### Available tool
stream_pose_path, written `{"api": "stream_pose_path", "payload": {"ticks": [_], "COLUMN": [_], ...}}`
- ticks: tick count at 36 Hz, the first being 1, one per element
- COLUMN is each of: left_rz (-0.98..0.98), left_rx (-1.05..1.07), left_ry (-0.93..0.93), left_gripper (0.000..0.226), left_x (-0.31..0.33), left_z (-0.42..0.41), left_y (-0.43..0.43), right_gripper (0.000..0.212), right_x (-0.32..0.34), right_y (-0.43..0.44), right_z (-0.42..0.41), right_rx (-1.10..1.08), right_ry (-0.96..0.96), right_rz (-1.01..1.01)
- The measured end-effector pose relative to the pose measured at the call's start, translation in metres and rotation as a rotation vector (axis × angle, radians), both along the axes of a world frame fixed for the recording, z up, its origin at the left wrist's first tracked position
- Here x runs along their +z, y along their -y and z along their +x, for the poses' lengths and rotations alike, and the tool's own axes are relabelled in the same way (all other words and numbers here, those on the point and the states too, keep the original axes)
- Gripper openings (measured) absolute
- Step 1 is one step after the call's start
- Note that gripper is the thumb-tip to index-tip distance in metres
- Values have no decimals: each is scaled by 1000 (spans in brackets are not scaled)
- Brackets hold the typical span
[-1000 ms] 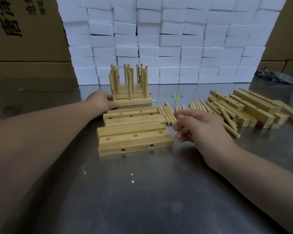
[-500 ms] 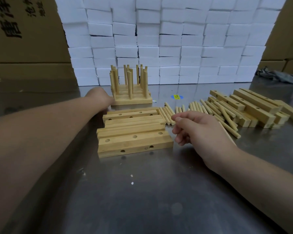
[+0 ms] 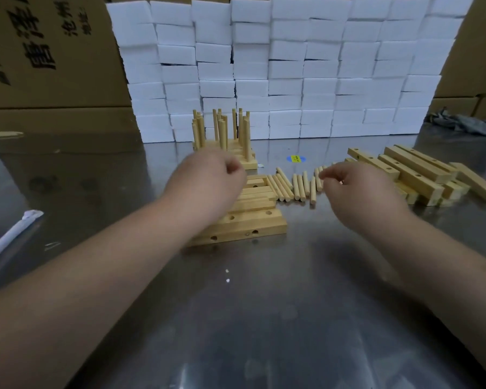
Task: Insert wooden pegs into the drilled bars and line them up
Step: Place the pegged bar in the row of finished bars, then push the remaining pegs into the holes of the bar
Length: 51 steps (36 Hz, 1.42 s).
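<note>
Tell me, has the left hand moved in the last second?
Yes. The left hand has pulled back from the left side of the pegged stack, toward the person and rightward, and is now over the flat drilled bars.

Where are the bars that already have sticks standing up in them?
In the head view the pegged bars stand at the back middle of the table, before the white block wall, just behind the left hand.

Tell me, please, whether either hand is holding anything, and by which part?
Nothing visible in the right hand, its fingers loosely curled above the loose pegs; the left hand is too blurred to tell.
</note>
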<state>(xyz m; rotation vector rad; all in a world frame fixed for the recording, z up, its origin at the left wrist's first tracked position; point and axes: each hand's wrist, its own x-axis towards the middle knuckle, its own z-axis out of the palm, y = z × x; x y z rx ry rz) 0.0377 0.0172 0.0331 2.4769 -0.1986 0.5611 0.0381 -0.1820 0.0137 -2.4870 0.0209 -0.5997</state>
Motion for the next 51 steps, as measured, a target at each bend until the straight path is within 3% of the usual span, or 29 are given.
{"api": "stream_pose_path", "payload": {"ticks": [5, 8, 21, 27, 33, 39, 46, 51], "left_rz": [405, 523, 505, 494, 472, 506, 543, 565], "left_rx": [48, 53, -30, 13, -96, -1, -64, -78], "left_ry": [-85, -100, -115, -159, -122, -164, -159, -110], "left_gripper": [35, 39, 39, 34, 11, 30, 35, 33], "left_x": [-13, -24, -29, -28, -28, -27, -27, -29], "left_z": [-16, -17, -20, -20, -24, -21, -21, -22], "left_y": [11, 8, -4, -11, -6, -11, -9, -8], "right_gripper": [34, 31, 54, 32, 26, 26, 42, 31], "right_x": [10, 4, -1, -5, -5, -1, -5, -6], "right_y": [16, 15, 11, 13, 10, 9, -1, -11], "right_z": [8, 9, 11, 13, 16, 16, 9, 1], "right_rx": [-167, -163, -102, -164, -167, -224, -17, 127], "right_ry": [-220, -348, -371, -360, -373, -192, -13, -8], "right_rz": [-328, -413, -389, -448, -451, -371, -253, -191]}}
